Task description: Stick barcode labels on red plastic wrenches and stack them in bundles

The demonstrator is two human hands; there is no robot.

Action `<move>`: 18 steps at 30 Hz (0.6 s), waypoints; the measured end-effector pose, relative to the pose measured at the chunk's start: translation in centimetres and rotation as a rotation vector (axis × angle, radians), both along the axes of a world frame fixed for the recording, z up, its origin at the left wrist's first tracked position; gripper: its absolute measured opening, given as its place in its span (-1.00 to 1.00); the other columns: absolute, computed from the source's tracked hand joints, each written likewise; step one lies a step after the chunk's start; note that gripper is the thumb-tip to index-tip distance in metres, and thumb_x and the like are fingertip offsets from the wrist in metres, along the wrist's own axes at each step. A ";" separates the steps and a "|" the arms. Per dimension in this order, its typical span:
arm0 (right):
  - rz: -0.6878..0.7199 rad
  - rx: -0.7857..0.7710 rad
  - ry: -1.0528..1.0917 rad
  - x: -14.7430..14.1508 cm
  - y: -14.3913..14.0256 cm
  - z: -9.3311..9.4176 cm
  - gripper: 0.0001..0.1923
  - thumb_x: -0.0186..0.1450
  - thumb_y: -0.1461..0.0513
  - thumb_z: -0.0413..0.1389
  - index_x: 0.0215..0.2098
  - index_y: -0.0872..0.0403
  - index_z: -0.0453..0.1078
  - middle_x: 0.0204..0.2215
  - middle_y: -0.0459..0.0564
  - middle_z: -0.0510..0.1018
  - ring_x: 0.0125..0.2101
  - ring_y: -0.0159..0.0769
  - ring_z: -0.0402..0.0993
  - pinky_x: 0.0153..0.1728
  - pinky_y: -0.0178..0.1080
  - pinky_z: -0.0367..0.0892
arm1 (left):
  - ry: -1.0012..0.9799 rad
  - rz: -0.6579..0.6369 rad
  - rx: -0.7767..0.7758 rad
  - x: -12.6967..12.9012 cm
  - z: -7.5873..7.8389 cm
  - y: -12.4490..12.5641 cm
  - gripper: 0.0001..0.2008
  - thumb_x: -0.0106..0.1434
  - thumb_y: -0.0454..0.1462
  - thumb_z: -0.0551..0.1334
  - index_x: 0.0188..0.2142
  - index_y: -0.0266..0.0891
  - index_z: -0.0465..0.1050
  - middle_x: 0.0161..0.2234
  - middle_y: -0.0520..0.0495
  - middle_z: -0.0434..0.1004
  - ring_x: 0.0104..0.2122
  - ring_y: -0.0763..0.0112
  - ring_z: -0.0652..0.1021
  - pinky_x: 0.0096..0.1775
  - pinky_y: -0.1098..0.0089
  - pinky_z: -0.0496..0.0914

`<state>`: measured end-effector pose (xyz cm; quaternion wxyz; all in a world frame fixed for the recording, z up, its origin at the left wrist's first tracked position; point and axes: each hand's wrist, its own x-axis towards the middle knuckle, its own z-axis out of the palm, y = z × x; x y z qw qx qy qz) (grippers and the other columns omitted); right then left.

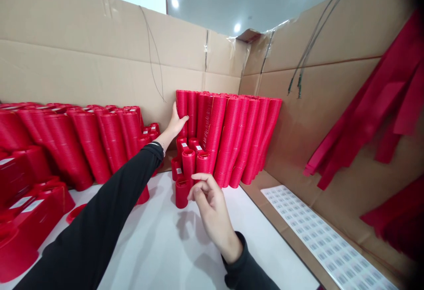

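Right hand hovered empty, fingers loosely curled, just above short red cups on the white worktop. Farther back, left hand lay flat, open, steadying the tall cup stack by the cardboard wall. Next likely needs a firm grasp.

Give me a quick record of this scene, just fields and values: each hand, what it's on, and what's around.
left hand: flat against the tall red stack, not gripping
right hand: raised, fingers loosely curled, holding nothing
nearest to right hand: short red piece
surface: white table
surround: cardboard wall
right side: label sheet
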<state>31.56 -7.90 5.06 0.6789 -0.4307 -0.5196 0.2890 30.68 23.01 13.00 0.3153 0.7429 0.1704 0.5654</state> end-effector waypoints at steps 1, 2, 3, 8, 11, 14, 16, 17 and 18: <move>0.003 -0.002 0.007 0.0 0.0 0.0 -0.82 0.36 0.19 -0.03 -0.10 0.07 0.23 -0.48 -0.12 0.42 -0.42 -0.36 0.39 -0.36 -0.29 0.29 | -0.003 0.010 -0.013 -0.1 0.0 0.0 -0.14 0.19 -0.33 0.16 0.32 -0.10 -0.40 0.35 -0.14 -0.17 0.28 0.27 0.12 0.25 0.25 0.07; 0.004 -0.002 0.012 -0.1 0.0 0.0 -0.82 0.36 0.19 -0.02 -0.10 0.07 0.23 -0.48 -0.13 0.42 -0.42 -0.36 0.39 -0.36 -0.29 0.29 | 0.002 0.018 -0.025 -0.2 0.0 0.0 -0.14 0.20 -0.33 0.15 0.32 -0.11 -0.41 0.35 -0.16 -0.16 0.27 0.26 0.14 0.24 0.25 0.11; 0.005 -0.003 0.014 -0.1 0.0 0.0 -0.82 0.35 0.19 -0.02 -0.11 0.07 0.24 -0.48 -0.13 0.42 -0.42 -0.36 0.39 -0.36 -0.29 0.29 | 0.008 0.028 -0.036 -0.2 0.0 0.1 -0.14 0.20 -0.33 0.16 0.32 -0.12 -0.42 0.35 -0.19 -0.15 0.26 0.26 0.16 0.22 0.25 0.14; -0.002 0.002 0.000 -0.1 0.1 -0.2 -0.83 0.34 0.18 -0.02 -0.12 0.07 0.24 -0.50 -0.15 0.41 -0.43 -0.36 0.39 -0.36 -0.29 0.29 | 0.066 0.123 -0.062 -1.0 0.3 1.2 -0.17 0.19 -0.36 0.15 0.32 -0.20 -0.35 0.29 -0.31 0.00 0.22 0.20 0.24 0.16 0.20 0.24; 0.007 0.010 -0.009 -0.1 0.2 -0.3 -0.83 0.34 0.19 -0.02 -0.12 0.07 0.24 -0.50 -0.14 0.41 -0.42 -0.35 0.39 -0.35 -0.28 0.29 | 0.132 0.243 -0.057 -2.8 1.2 2.4 -0.29 0.16 -0.38 0.21 0.26 -0.15 -0.04 0.20 -0.25 0.18 0.17 0.10 0.31 0.16 0.08 0.23; 0.022 0.013 -0.002 -0.1 0.1 -0.2 -0.83 0.33 0.21 -0.01 -0.12 0.07 0.24 -0.50 -0.15 0.41 -0.42 -0.35 0.40 -0.36 -0.28 0.28 | 0.228 0.354 -0.043 -5.5 2.5 3.6 -0.48 0.23 -0.28 0.24 0.16 -0.19 0.17 0.10 -0.22 0.30 0.04 0.10 0.41 0.06 -0.03 0.31; 0.022 0.012 -0.002 -0.2 0.1 -0.2 -0.84 0.33 0.22 -0.01 -0.12 0.07 0.24 -0.51 -0.15 0.41 -0.43 -0.35 0.40 -0.36 -0.27 0.28 | 0.309 0.390 -0.026 -7.4 3.2 4.1 -0.59 0.29 -0.21 0.20 0.11 -0.24 0.25 0.06 -0.19 0.33 -0.03 0.17 0.45 -0.02 0.03 0.38; 0.021 0.011 -0.002 -0.3 0.0 -0.2 -0.84 0.33 0.22 -0.01 -0.13 0.07 0.24 -0.51 -0.16 0.40 -0.43 -0.35 0.39 -0.36 -0.27 0.28 | 0.358 0.391 -0.013 -8.2 3.4 4.3 -0.63 0.31 -0.20 0.18 0.08 -0.26 0.28 0.03 -0.18 0.36 -0.06 0.20 0.46 -0.06 0.07 0.41; 0.022 0.011 -0.003 -0.3 0.0 -0.2 -0.85 0.32 0.22 -0.01 -0.13 0.06 0.24 -0.52 -0.16 0.40 -0.44 -0.35 0.39 -0.35 -0.26 0.29 | 0.408 0.382 0.002 -8.9 3.5 4.4 -0.65 0.31 -0.19 0.18 0.05 -0.27 0.31 0.01 -0.17 0.38 -0.08 0.23 0.48 -0.08 0.11 0.43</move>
